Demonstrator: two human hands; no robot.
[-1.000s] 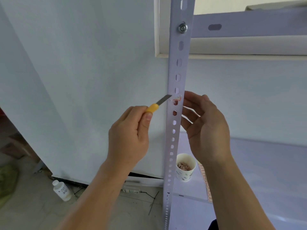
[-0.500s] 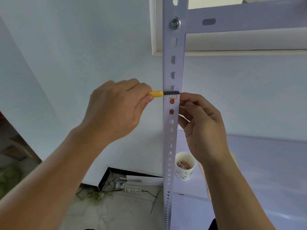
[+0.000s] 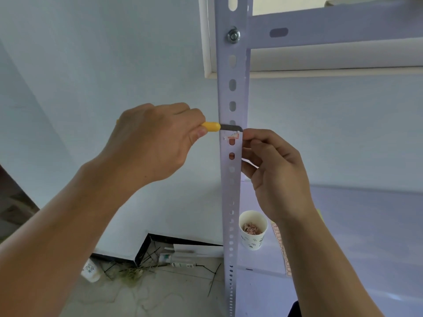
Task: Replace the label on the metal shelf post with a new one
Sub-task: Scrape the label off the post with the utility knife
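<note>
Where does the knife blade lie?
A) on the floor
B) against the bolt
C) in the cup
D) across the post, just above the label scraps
D: the knife, in the left hand, lies across the post just above the label scraps.

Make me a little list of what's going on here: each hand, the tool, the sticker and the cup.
post: pale metal, upright, with a row of holes
label: mostly gone, torn red-and-white bits around a hole
left hand: grips the knife
knife: yellow handle, blade lying across the post just above the label
right hand: fingers curled at the post's right edge, beside the label; grip unclear
cup: upright on the shelf, right of the post, with scraps inside
stage: old label not fully off
</note>
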